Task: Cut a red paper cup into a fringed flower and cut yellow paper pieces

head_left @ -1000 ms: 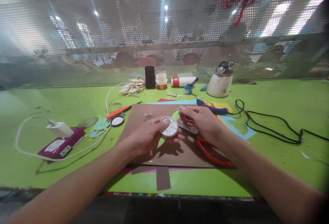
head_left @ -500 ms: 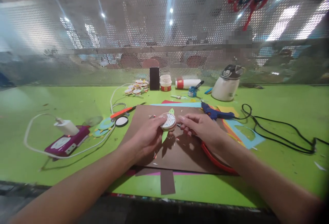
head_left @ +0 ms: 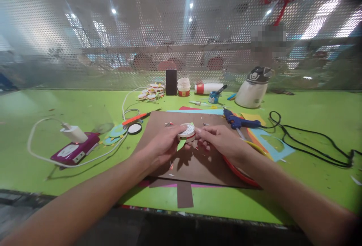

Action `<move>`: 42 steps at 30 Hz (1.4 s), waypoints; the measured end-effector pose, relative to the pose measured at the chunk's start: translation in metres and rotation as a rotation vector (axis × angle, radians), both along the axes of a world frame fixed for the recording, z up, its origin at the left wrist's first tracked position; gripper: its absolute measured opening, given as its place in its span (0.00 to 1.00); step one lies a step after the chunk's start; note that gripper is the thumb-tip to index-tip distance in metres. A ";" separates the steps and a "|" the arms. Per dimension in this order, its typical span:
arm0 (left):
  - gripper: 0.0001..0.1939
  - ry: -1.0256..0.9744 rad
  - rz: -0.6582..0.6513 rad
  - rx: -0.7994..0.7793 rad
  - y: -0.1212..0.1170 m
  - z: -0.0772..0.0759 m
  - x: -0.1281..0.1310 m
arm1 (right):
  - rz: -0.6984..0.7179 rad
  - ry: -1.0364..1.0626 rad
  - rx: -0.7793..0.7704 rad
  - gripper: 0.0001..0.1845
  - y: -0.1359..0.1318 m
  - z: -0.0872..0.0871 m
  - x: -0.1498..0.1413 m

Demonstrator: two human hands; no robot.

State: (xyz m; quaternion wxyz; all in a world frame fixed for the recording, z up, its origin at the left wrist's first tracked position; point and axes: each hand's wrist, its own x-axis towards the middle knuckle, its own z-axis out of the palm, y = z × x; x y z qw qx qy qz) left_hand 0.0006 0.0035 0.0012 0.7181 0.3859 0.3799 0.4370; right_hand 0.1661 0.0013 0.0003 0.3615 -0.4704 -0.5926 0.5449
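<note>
My left hand [head_left: 168, 140] is closed around a small round paper disc piece [head_left: 187, 130] with a speckled white top and a red-and-white side. A green paper strip [head_left: 181, 144] sticks out below the disc. At the disc's right edge, my right hand [head_left: 210, 136] has its thumb and finger pinched together; whatever lies between them is too small to make out. Both hands are above a brown board [head_left: 161, 119] scattered with small scraps. A curved red handle [head_left: 240, 172] lies partly hidden under my right forearm.
A blue glue gun [head_left: 240, 121] with a black cord lies at the right, near coloured paper [head_left: 283, 146]. An orange cutter [head_left: 135, 119] and a purple power adapter [head_left: 76, 152] are at the left. Behind stand similar round pieces [head_left: 152, 92], a phone [head_left: 171, 82] and a white jug [head_left: 252, 89].
The disc has tilted so more of its banded side shows. My right fingertips have come up against its edge. The view has shifted slightly.
</note>
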 end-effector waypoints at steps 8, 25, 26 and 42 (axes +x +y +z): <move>0.09 0.026 -0.019 -0.007 0.005 -0.011 -0.004 | -0.003 0.017 -0.025 0.25 0.001 -0.004 -0.001; 0.13 0.016 -0.036 0.157 0.007 -0.015 -0.003 | 0.030 0.150 -0.144 0.25 0.007 -0.015 0.002; 0.12 0.021 -0.052 0.153 0.007 -0.016 -0.002 | 0.037 0.160 -0.163 0.25 0.007 -0.016 0.002; 0.07 -0.267 -0.106 0.069 0.009 -0.007 -0.013 | 0.083 0.311 -0.252 0.16 0.014 -0.007 0.010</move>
